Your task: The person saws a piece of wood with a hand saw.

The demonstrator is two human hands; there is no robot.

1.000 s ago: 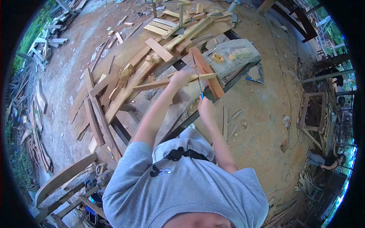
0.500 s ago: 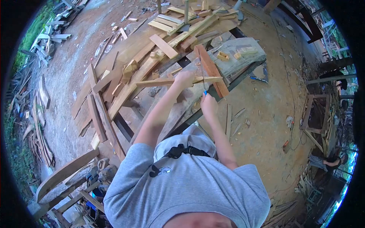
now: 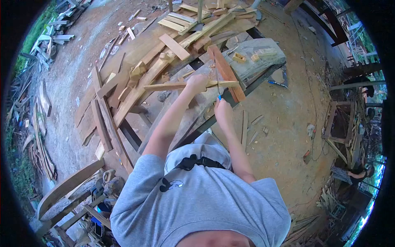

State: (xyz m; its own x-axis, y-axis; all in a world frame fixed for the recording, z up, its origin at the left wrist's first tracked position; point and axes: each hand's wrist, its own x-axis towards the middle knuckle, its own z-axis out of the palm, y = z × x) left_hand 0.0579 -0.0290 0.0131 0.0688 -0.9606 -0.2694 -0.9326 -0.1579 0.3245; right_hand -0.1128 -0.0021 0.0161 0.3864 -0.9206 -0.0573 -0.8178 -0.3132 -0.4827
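wood stick [image 3: 164,86] lies across the desk [image 3: 193,111], left hand [image 3: 196,83] wrapped tight on it. right hand [image 3: 222,111] grips the saw [image 3: 217,84], cutting beside the red plank [image 3: 225,74]. best to press hard and saw straight

The wood strip [image 3: 164,86] lies across the workbench [image 3: 193,111], w/ the left hand [image 3: 196,82] on it. The saw [image 3: 217,84] crosses it just right of that hand; the right hand [image 3: 222,111] is nearer the person. The thick beam [image 3: 226,74] is right of the saw, plank pile [image 3: 164,53] behind.
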